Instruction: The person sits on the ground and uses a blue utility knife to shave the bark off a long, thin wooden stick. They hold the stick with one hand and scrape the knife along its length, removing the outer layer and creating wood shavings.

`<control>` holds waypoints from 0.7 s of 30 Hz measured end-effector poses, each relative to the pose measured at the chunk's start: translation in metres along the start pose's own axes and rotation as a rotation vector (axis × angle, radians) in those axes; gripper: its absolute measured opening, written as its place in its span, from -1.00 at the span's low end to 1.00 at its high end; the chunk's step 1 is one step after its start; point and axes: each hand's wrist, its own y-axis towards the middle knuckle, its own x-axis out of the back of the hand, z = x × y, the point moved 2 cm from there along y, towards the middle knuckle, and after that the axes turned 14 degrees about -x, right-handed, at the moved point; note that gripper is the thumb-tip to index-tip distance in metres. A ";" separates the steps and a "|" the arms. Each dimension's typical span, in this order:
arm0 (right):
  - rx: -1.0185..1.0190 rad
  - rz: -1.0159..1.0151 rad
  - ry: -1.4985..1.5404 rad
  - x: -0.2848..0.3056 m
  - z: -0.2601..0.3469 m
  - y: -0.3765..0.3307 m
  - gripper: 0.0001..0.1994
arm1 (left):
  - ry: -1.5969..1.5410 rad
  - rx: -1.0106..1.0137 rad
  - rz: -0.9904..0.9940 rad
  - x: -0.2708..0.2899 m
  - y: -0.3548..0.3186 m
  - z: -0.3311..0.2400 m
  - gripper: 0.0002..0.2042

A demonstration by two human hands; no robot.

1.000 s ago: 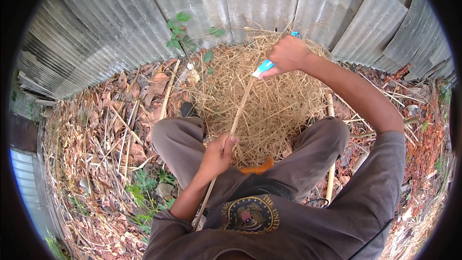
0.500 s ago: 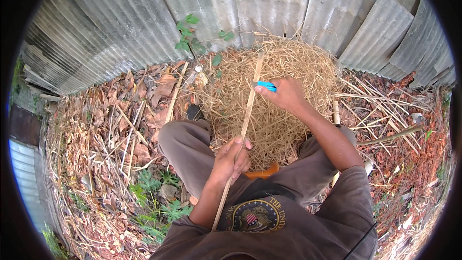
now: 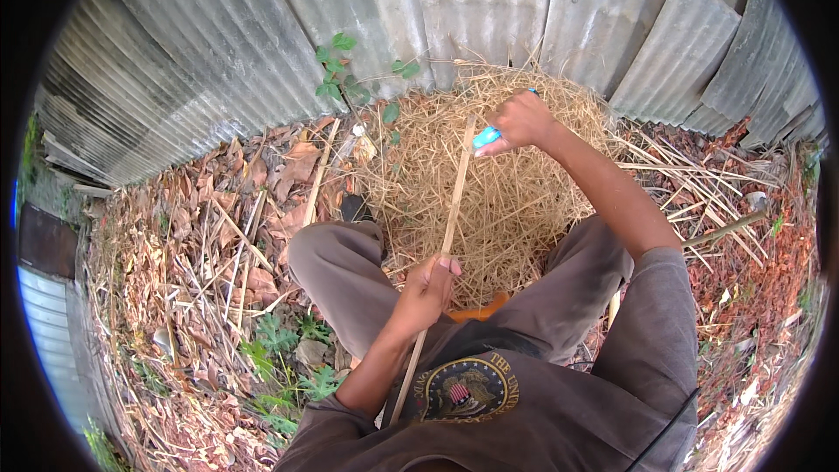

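Observation:
My left hand (image 3: 425, 290) grips a long pale bamboo strip (image 3: 456, 197) near its middle, thumb on top. The strip slants from my shirt up and away over a heap of dry shavings (image 3: 516, 197). In my right hand (image 3: 523, 119) is a blue-handled knife (image 3: 486, 137), fingers wrapped round it. The knife's near end lies close beside the strip's far end; its blade is hard to make out. Between my legs, below the heap, part of an orange object (image 3: 476, 308) shows, mostly hidden.
A corrugated metal fence (image 3: 481, 9) stands just past the heap. Loose bamboo strips (image 3: 690, 170) lie at the right, and dry leaves (image 3: 293, 170) cover the ground at the left. Green plants (image 3: 275, 332) grow beside my left leg. A leafy vine (image 3: 336, 70) climbs by the fence.
My right hand has moved away from me along the strip to its far end, and the knife has turned in it. My left hand keeps its grip; the strip has shifted slightly toward me.

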 end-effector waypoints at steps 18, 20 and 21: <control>-0.787 0.545 0.952 0.001 0.049 -0.042 -0.18 | -0.542 0.060 -0.013 -0.001 0.007 -0.030 -0.71; -0.784 0.433 0.836 0.003 0.051 -0.045 -0.20 | -0.626 0.121 -0.044 -0.004 0.008 -0.031 -0.70; -0.783 0.378 0.780 0.005 0.053 -0.046 -0.21 | -0.666 0.155 -0.060 -0.005 0.008 -0.032 -0.70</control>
